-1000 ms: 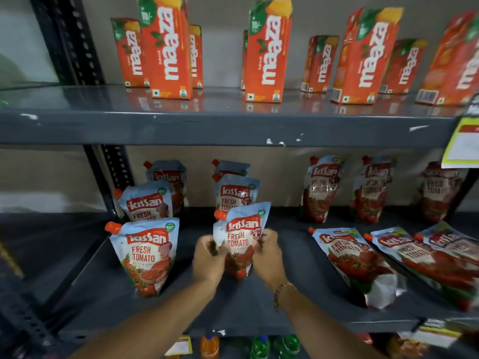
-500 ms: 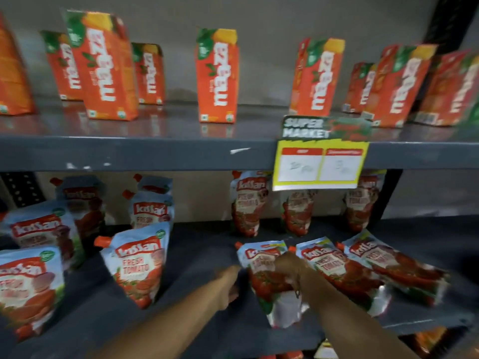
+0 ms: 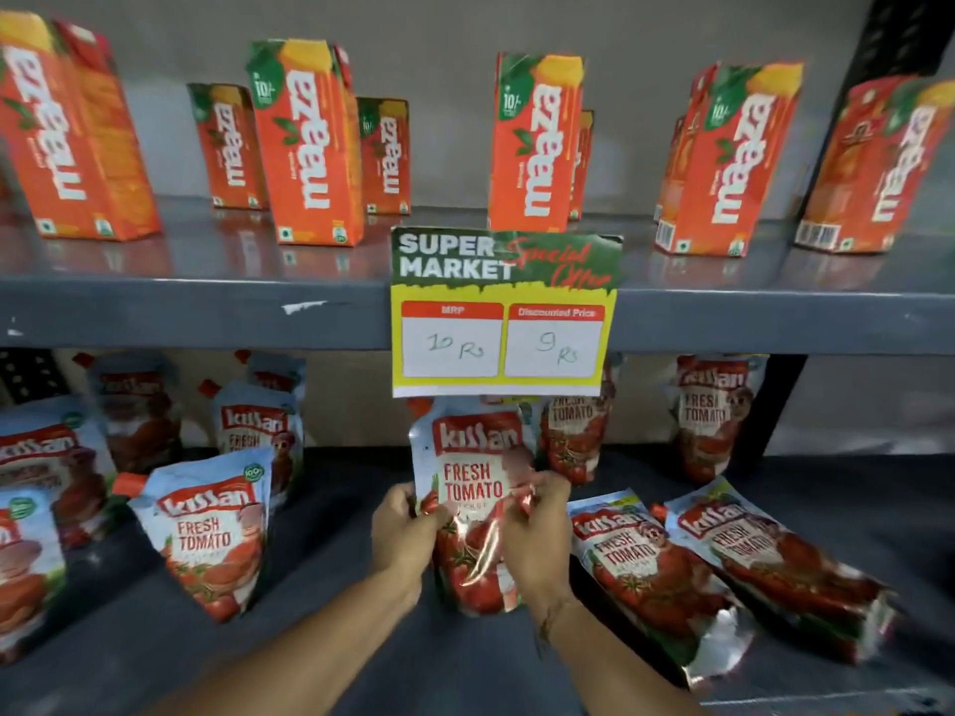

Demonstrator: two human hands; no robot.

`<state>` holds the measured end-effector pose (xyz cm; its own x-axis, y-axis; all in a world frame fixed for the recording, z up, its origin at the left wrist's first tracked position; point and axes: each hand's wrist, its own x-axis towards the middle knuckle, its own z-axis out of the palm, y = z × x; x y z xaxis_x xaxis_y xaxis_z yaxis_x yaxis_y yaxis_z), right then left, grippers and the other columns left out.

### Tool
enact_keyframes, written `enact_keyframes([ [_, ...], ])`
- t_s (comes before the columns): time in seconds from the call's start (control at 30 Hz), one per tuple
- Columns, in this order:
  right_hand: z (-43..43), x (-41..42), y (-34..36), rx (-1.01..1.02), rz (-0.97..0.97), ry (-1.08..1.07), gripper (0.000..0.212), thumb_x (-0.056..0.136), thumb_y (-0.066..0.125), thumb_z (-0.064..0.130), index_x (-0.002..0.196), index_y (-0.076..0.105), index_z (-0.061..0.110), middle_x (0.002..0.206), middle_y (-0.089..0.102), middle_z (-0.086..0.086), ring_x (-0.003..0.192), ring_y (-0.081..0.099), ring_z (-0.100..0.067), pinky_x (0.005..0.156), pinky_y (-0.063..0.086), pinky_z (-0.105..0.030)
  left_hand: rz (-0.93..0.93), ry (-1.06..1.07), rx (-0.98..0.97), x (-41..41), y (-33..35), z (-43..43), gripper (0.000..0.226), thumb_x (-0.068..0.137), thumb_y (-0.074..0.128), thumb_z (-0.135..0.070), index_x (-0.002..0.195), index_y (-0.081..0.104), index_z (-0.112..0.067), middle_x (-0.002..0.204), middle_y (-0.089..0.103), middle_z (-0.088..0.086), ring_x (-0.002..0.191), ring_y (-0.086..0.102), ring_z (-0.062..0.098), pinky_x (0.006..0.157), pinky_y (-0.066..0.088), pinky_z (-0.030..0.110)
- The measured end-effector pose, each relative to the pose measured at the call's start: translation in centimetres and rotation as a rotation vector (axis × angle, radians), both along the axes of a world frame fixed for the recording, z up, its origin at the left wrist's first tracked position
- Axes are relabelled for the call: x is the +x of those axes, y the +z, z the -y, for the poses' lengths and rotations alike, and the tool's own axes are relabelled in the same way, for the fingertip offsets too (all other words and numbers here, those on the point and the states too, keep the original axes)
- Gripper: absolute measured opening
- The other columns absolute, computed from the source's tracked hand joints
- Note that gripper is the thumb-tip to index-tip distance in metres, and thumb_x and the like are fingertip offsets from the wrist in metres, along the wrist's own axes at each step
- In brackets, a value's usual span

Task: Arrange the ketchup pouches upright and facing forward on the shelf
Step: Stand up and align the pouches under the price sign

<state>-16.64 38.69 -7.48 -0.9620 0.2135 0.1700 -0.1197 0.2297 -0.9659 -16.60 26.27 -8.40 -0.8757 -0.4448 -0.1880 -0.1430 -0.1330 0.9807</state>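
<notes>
From the head view, your left hand point(image 3: 402, 534) and right hand point(image 3: 537, 529) both grip one ketchup pouch point(image 3: 473, 503), one on each side edge, holding it upright with its label facing you at the centre of the lower shelf point(image 3: 330, 648). At 3 o'clock from it, two more pouches lie flat: the nearer flat pouch point(image 3: 651, 571) and the farther flat pouch point(image 3: 775, 565). At 9 o'clock an upright pouch point(image 3: 212, 529) stands facing forward. At 12 o'clock a price sign point(image 3: 504, 312) hangs from the upper shelf point(image 3: 206, 312), where orange juice cartons point(image 3: 305, 147) stand.
</notes>
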Motion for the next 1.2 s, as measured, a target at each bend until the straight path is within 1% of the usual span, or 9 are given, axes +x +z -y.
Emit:
enact_keyframes([
  [0.17,-1.7,-0.5,-1.9,0.094,0.003,0.148,0.021,0.089,0.05,0.001,0.097,0.038,0.017,0.094,0.053,0.004,0.095,0.056,-0.012,0.069,0.044,-0.011,-0.008,0.201,-0.267,0.7,-1.4,-2.2,0.014,0.082,0.067,-0.013,0.09,0.055,-0.013,0.094,0.067,0.008,0.091,0.064,0.029,0.084,0.053,0.042],
  [0.3,-4.1,-1.2,-1.6,0.204,-0.002,0.251,0.025,0.082,0.059,0.004,0.098,0.046,0.019,0.109,0.058,-0.002,0.105,0.059,-0.016,0.086,0.052,-0.022,0.374,0.338,-0.112,0.6,-3.5,-6.5,0.046,0.076,0.062,-0.038,0.104,0.066,-0.002,0.103,0.07,0.019,0.094,0.067,0.037,0.085,0.055,0.047],
  [0.4,-7.5,-2.1,-0.3,0.557,0.036,0.109,0.036,0.083,0.054,0.006,0.118,0.051,0.011,0.125,0.054,-0.01,0.118,0.053,-0.024,0.096,0.044,-0.027,0.44,0.178,0.13,0.7,-4.5,-10.7,0.044,0.088,0.053,-0.032,0.119,0.058,-0.001,0.118,0.065,0.015,0.106,0.061,0.034,0.094,0.049,0.042],
  [0.5,-12.4,-2.7,0.3,0.71,0.403,0.042,0.051,0.091,0.047,0.014,0.139,0.033,0.001,0.144,0.04,-0.018,0.129,0.041,-0.03,0.092,0.047,-0.015,0.42,-0.072,0.281,0.4,-3.0,-14.4,0.021,0.097,0.044,-0.018,0.107,0.055,-0.003,0.091,0.059,0.009,0.08,0.055,0.024,0.072,0.044,0.03],
  [0.63,-15.5,-2.9,0.7,1.038,0.643,0.132,0.051,0.089,0.043,0.03,0.135,0.044,0.007,0.14,0.049,-0.014,0.128,0.048,-0.03,0.106,0.042,-0.039,0.467,-0.272,0.416,-1.7,-1.8,-15.5,0.013,0.092,0.055,-0.015,0.099,0.062,-0.006,0.091,0.063,0.014,0.078,0.059,0.025,0.061,0.048,0.032],
  [0.77,-16.3,-3.5,0.2,0.88,0.604,0.059,0.038,0.095,0.039,0.021,0.127,0.052,0.004,0.133,0.057,-0.014,0.123,0.053,-0.028,0.099,0.044,-0.033,0.45,-0.348,0.409,-2.8,-2.3,-16.1,0.03,0.086,0.063,0.0,0.115,0.057,0.002,0.091,0.064,0.018,0.082,0.062,0.03,0.069,0.053,0.04],
  [0.93,-17.3,-3.3,-0.1,0.69,0.298,-0.082,0.015,0.088,0.048,0.009,0.096,0.06,0.003,0.107,0.067,-0.021,0.102,0.063,-0.036,0.078,0.05,-0.034,0.326,-0.175,0.084,-3.3,-0.8,-17.3,0.017,0.072,0.069,0.01,0.078,0.061,-0.004,0.072,0.062,0.01,0.067,0.058,0.025,0.06,0.048,0.03],
  [1.07,-17.6,-3.3,-1.0,0.392,-0.095,-0.216,0.035,0.084,0.054,-0.001,0.118,0.059,0.004,0.105,0.068,-0.013,0.099,0.063,-0.027,0.087,0.053,-0.035,0.029,-0.166,-0.093,-3.0,2.4,-17.5,0.02,0.077,0.068,0.005,0.078,0.059,-0.013,0.081,0.065,-0.002,0.081,0.062,0.016,0.072,0.051,0.028],
  [1.2,-17.4,-3.1,-2.7,0.286,-0.08,-0.114,0.033,0.089,0.049,0.0,0.122,0.055,0.003,0.112,0.062,-0.007,0.106,0.058,-0.021,0.09,0.046,-0.028,-0.033,-0.103,-0.32,-2.4,2.0,-17.2,0.02,0.08,0.066,0.001,0.097,0.063,-0.009,0.102,0.07,0.005,0.094,0.063,0.021,0.088,0.053,0.035],
])
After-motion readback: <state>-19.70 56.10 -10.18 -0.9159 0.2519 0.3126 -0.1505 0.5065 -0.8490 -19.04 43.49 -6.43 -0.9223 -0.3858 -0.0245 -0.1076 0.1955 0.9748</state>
